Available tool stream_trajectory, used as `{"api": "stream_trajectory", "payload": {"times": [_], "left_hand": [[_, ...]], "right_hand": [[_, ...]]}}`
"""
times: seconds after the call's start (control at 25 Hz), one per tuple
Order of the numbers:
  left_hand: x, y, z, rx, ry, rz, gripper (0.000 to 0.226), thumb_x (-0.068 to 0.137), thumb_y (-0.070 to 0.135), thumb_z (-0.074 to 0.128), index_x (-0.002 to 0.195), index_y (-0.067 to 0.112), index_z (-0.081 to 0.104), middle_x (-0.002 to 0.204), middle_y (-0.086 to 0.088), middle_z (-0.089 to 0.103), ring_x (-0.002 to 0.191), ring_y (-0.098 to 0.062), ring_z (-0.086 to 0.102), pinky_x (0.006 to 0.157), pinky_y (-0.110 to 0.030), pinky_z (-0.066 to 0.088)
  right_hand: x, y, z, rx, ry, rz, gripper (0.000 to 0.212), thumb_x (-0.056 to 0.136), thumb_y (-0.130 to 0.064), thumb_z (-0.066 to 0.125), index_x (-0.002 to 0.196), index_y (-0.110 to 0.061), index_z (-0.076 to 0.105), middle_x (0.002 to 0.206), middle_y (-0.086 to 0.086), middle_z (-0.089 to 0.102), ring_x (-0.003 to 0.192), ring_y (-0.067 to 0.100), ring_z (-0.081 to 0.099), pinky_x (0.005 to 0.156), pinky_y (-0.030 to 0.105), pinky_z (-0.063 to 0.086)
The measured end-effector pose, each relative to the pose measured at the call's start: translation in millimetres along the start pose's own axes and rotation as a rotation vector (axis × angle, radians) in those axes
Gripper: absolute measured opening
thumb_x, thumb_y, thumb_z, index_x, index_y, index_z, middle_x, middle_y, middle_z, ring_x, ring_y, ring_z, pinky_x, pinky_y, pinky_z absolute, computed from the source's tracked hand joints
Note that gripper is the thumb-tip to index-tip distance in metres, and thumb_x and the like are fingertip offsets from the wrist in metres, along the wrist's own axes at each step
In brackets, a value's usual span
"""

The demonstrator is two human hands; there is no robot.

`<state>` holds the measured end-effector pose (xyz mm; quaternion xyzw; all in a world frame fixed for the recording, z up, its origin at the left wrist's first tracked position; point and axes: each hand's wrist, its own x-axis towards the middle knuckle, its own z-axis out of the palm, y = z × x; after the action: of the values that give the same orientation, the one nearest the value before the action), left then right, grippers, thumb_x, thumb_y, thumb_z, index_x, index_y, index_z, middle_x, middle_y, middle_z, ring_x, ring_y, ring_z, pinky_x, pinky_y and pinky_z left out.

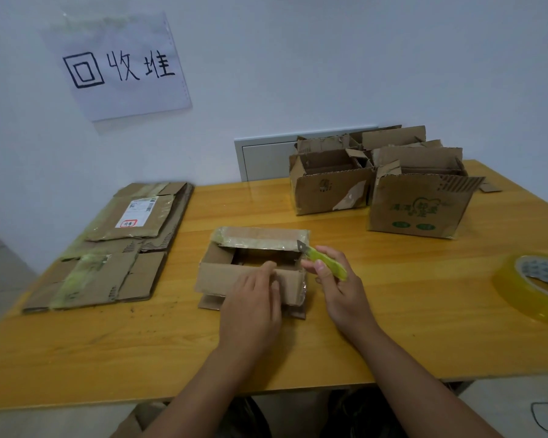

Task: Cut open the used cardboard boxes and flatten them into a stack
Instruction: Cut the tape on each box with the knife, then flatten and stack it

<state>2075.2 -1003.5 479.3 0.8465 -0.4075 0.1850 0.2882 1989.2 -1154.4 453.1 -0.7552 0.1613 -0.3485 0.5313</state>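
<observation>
Small box (253,270), taped: left hand (253,306) presses front wall flat-fingered; right hand (336,279) grips green knife (323,257). Slit corner tape shallowly, blade away from fingers.

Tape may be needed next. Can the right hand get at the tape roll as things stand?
Probably not yet: the right hand holds the green utility knife at the small box. The tape roll lies apart at the table's right edge, with bare tabletop between.
</observation>
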Motion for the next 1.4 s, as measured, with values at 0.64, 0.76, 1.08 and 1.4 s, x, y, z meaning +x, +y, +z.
{"api": "stream_trajectory", "payload": {"times": [0.64, 0.76, 1.08, 1.4], "left_hand": [[100, -24, 36, -0.013, -0.408, 0.112, 0.039, 0.099, 0.037, 0.046, 0.138, 0.042, 0.043, 0.151, 0.012, 0.037, 0.145, -0.014, 0.021, 0.119, -0.041, 0.004], [96, -25, 36, -0.036, -0.374, 0.102, 0.038, 0.102, 0.039, 0.04, 0.14, 0.04, 0.043, 0.153, 0.012, 0.036, 0.146, -0.011, 0.018, 0.117, -0.037, 0.002], [93, -25, 38, 0.019, -0.326, 0.108, 0.042, 0.104, 0.034, 0.035, 0.146, 0.032, 0.038, 0.153, 0.013, 0.036, 0.144, -0.01, 0.019, 0.111, -0.033, 0.009], [87, -23, 33, 0.022, -0.269, 0.122, 0.04, 0.104, 0.033, 0.036, 0.143, 0.032, 0.043, 0.149, 0.014, 0.04, 0.141, -0.012, 0.024, 0.109, -0.035, 0.012]], "right_hand": [[24, -6, -26, 0.288, 0.193, 0.188, 0.012, 0.086, -0.036, 0.06, 0.095, -0.034, 0.069, 0.063, -0.001, 0.06, 0.061, 0.013, 0.056, 0.058, 0.024, 0.047], [36, -3, -35, 0.404, 0.202, 0.259, 0.02, 0.077, -0.019, 0.056, 0.096, -0.019, 0.062, 0.055, -0.002, 0.051, 0.055, 0.017, 0.046, 0.053, 0.033, 0.037], [50, -11, -21, 0.384, 0.094, 0.316, 0.022, 0.079, -0.019, 0.045, 0.098, -0.013, 0.053, 0.052, 0.0, 0.048, 0.047, 0.016, 0.045, 0.044, 0.028, 0.038], [58, -17, -9, 0.299, 0.174, 0.32, 0.014, 0.093, -0.01, 0.041, 0.098, -0.015, 0.053, 0.052, -0.004, 0.046, 0.047, 0.011, 0.044, 0.043, 0.024, 0.038]]}}
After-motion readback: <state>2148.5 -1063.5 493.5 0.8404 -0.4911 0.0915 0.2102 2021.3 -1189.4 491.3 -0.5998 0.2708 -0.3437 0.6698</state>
